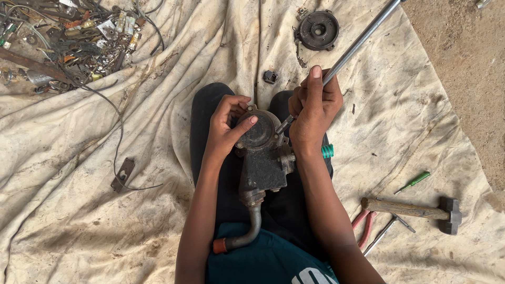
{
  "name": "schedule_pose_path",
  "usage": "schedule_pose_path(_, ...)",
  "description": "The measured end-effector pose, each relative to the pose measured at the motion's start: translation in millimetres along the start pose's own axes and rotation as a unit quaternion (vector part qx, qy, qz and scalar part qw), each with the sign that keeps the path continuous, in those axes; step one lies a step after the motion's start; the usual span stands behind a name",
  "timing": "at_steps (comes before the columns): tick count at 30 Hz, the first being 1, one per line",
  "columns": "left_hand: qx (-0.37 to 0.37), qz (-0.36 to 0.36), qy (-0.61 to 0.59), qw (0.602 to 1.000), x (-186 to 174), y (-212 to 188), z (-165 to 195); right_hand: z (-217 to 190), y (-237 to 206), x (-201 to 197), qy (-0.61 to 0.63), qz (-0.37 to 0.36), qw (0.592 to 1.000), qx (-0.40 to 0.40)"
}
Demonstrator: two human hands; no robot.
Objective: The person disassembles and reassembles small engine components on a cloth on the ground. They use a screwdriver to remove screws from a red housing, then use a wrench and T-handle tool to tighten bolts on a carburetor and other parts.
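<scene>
A dark, greasy metal pump body point(263, 163) with a bent pipe point(247, 234) rests on my lap. My left hand point(227, 126) grips its round top cover, thumb across the cover. My right hand point(311, 108) is closed around a long silver metal rod point(363, 37) whose tip meets the cover's right edge. The rod runs up to the top right, out of view.
A dirty white cloth point(105, 210) covers the ground. On it lie a round black disc part point(317, 30), a small nut point(270, 77), a hammer point(415, 210), a green screwdriver point(414, 182), red-handled pliers point(363, 226), a metal bracket point(122, 174), and a scrap pile point(68, 37) at top left.
</scene>
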State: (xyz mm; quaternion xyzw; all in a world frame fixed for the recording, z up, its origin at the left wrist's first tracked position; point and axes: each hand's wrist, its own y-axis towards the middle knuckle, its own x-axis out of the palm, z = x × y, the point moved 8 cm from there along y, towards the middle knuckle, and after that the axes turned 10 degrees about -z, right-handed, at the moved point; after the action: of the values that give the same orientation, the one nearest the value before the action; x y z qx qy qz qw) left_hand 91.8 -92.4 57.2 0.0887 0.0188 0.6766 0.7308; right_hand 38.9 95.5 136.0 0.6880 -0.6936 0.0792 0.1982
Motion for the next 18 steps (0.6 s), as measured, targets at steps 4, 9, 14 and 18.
schedule_pose_path(4, 0.016, 0.005, -0.02, 1.0, -1, -1, 1, 0, 0, 1, 0.001, -0.004, 1.0, -0.002)
schedule_pose_path(9, 0.008, -0.009, 0.014, 1.0, 1, 0, 1, 3, 0, 1, 0.011, 0.002, 1.0, 0.01)
schedule_pose_path(14, 0.001, 0.018, -0.048, 0.999, -4, -1, -5, 2, 0, 1, -0.004, -0.002, 1.0, 0.008)
schedule_pose_path(18, 0.006, -0.021, -0.024, 0.999, 0, -1, -10, 0, 1, 0, -0.011, -0.004, 1.0, 0.004)
